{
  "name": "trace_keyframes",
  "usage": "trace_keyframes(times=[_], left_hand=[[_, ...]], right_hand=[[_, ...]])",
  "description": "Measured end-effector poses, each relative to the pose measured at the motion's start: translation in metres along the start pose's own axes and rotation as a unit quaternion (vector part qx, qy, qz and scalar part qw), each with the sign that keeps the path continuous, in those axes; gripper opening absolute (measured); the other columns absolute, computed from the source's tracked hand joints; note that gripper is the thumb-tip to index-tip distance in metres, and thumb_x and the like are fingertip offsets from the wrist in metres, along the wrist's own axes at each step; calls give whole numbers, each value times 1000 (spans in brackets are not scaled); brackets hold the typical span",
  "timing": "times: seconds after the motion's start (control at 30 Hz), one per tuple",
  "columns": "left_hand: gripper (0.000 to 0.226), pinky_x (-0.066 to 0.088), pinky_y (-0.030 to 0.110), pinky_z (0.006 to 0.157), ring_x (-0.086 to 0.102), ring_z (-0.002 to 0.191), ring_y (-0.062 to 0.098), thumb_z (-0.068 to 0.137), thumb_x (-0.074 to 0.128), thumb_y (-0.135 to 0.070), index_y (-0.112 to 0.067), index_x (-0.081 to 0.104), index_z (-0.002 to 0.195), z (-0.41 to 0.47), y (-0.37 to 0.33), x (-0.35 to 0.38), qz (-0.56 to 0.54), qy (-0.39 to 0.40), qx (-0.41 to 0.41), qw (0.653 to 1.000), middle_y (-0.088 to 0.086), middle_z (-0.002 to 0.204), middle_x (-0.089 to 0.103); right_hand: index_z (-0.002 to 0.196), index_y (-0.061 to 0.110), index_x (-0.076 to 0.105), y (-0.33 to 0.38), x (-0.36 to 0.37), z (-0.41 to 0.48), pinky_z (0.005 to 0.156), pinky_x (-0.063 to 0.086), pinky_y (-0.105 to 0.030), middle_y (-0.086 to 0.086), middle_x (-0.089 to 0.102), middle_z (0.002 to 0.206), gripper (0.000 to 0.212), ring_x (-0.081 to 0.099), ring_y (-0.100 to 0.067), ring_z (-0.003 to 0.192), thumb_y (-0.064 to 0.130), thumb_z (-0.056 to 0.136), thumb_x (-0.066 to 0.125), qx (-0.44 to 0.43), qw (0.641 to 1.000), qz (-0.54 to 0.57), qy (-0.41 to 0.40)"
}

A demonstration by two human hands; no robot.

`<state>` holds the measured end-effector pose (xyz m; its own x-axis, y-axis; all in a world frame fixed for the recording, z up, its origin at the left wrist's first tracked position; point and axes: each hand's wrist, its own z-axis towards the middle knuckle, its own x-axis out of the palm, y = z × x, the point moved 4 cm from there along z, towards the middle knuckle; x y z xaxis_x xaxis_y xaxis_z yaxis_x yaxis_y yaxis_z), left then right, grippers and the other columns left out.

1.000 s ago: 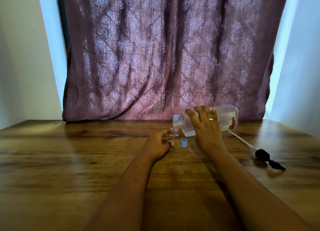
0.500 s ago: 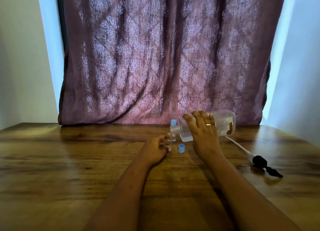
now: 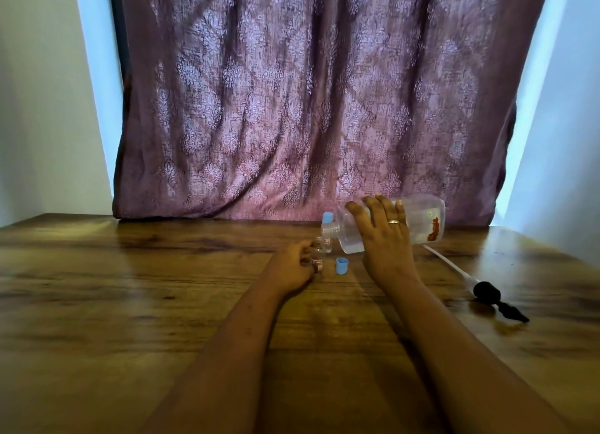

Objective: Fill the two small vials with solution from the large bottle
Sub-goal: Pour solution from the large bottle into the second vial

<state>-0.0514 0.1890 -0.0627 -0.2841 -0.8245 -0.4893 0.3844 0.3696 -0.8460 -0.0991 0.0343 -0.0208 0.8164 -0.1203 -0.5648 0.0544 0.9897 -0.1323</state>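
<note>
Tilting large bottle (image 3: pixel 418 220) above vial (image 3: pixel 317 252)

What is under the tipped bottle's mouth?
A small vial, held by the left hand, stands below the bottle neck. The right hand grips the bottle. The vial's fill level is hidden by fingers.

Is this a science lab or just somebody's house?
Probably a room in a home, not a lab: a patterned purple curtain hangs behind a plain wooden table, between bare walls.
</note>
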Motion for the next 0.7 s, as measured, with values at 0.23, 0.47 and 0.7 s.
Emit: trace_keyframes(times=[0.23, 0.47, 0.7], left_hand=[[59, 53, 44, 101, 60, 118, 22, 92, 65, -10, -16, 41, 146, 1, 1, -1, 2, 6, -4, 1000, 7, 139, 57], [60, 53, 47, 100, 60, 117, 23, 92, 65, -13, -17, 40, 147, 3, 3, 0, 5, 4, -5, 1000, 7, 140, 57], [56, 53, 50, 99, 63, 115, 25, 91, 65, -13, -19, 45, 144, 4, 6, 0, 13, 1, -2, 1000, 7, 135, 61]], right_hand=[[129, 22, 34, 0, 1, 0, 108, 22, -50, -16, 52, 129, 96, 41, -39, 126, -13, 46, 69, -1, 1000, -3, -7], [130, 22, 33, 0, 1, 0, 109, 15, -47, -16, 51, 130, 97, 39, -39, 128, -13, 46, 69, 1, 1000, -9, -2], [131, 22, 33, -1, 1, 0, 110, 14, -47, -16, 49, 132, 98, 37, -39, 129, -11, 48, 71, 0, 1000, -5, 4]])
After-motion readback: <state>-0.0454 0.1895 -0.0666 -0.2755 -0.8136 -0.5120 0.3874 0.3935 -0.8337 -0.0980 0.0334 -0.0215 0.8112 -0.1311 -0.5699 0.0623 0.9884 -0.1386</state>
